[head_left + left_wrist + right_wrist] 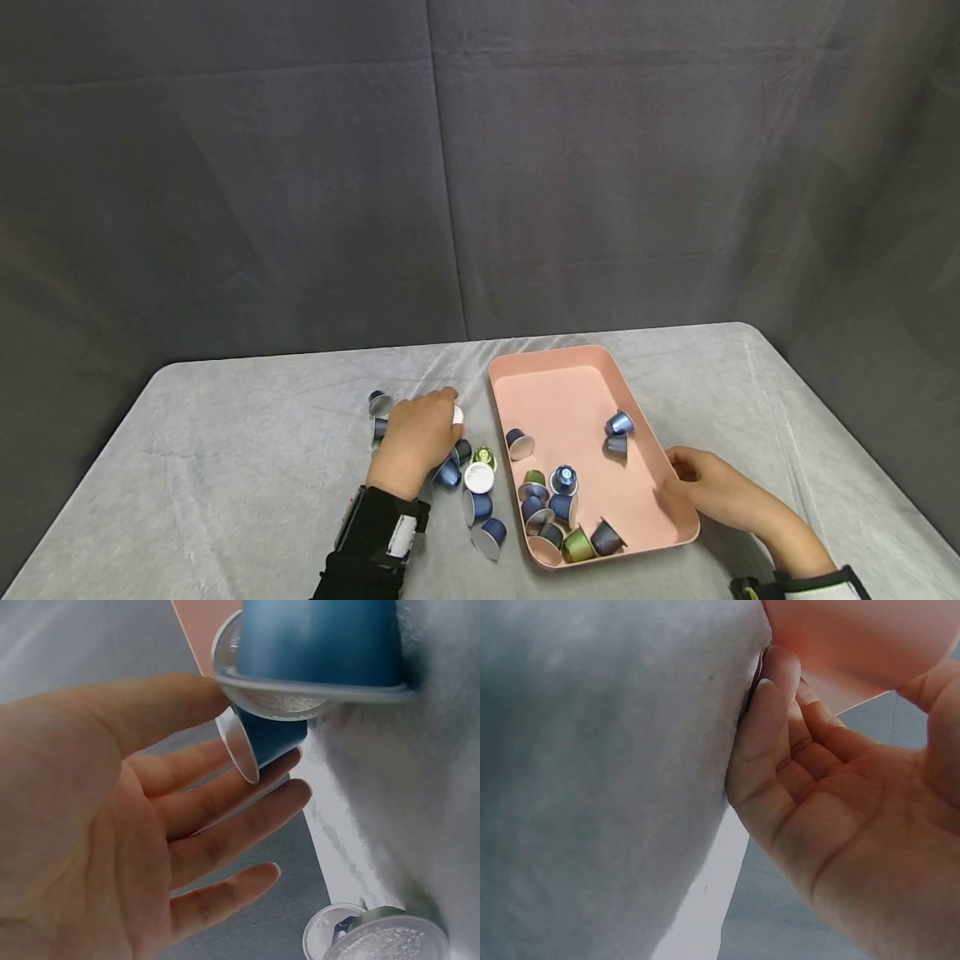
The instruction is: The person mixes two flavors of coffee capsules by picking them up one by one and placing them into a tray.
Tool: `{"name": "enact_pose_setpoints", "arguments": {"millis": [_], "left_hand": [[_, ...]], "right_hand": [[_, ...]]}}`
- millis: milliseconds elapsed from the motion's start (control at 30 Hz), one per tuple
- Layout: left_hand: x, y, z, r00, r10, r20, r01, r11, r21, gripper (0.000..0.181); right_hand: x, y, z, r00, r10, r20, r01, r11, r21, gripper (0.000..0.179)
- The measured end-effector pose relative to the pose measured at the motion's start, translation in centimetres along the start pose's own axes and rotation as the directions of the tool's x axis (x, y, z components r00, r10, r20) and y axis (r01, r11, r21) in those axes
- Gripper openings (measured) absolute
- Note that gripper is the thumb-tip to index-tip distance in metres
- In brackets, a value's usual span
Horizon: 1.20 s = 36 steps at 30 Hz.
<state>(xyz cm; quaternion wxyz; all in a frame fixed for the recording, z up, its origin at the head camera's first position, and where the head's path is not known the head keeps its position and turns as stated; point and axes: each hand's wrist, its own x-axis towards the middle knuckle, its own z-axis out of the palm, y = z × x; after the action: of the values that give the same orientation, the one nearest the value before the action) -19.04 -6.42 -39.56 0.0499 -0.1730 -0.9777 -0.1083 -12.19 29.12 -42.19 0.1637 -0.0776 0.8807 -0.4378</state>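
Observation:
My left hand [416,437] reaches down among loose coffee capsules left of the pink tray [555,392]. In the left wrist view its fingers are nearly straight, with a blue coffee capsule [276,736] between thumb and fingers; a firm pinch does not show. A larger-looking blue capsule [322,641] stands close to the camera. At the tray's right side, my right hand [716,492] grips the wall, thumb over the rim and fingers curled outside. In the right wrist view the fingertips lie low against the tray wall [855,637].
Inside the tray several capsules gather near the front left, including a green one [578,546]; two blue ones [619,422] lie at the right. Outside, a white-lidded capsule [478,477] and a blue capsule [490,538] lie beside the tray. A grey cloth [225,500] covers the table.

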Motion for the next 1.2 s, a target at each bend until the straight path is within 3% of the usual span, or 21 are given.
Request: {"name": "enact_pose_setpoints", "arguments": {"millis": [367, 700, 967, 1200], "left_hand": [[-0.3, 0.8, -0.7, 0.997, 0.032, -0.072, -0.030, 0.999, 0.033, 0.027], [-0.4, 1.5, -1.4, 0.982, 0.100, -0.159, -0.093, 0.994, 0.053, 0.027], [-0.3, 2.1, -1.7, 0.964, 0.181, -0.193, -0.178, 0.983, 0.034, 0.027], [-0.4, 3.3, -1.7, 0.946, 0.275, -0.172, -0.273, 0.961, 0.033, 0.030]], "right_hand": [[-0.1, -0.1, 0.0, 1.000, -0.001, 0.005, 0.001, 1.000, 0.005, 0.031], [0.0, -0.1, 0.1, 0.999, 0.035, -0.016, -0.036, 0.999, -0.015, 0.032], [0.0, -0.2, 0.1, 1.000, 0.015, -0.013, -0.015, 1.000, -0.007, 0.030], [0.0, -0.1, 0.1, 1.000, 0.010, -0.007, -0.010, 1.000, 0.000, 0.029]]}}
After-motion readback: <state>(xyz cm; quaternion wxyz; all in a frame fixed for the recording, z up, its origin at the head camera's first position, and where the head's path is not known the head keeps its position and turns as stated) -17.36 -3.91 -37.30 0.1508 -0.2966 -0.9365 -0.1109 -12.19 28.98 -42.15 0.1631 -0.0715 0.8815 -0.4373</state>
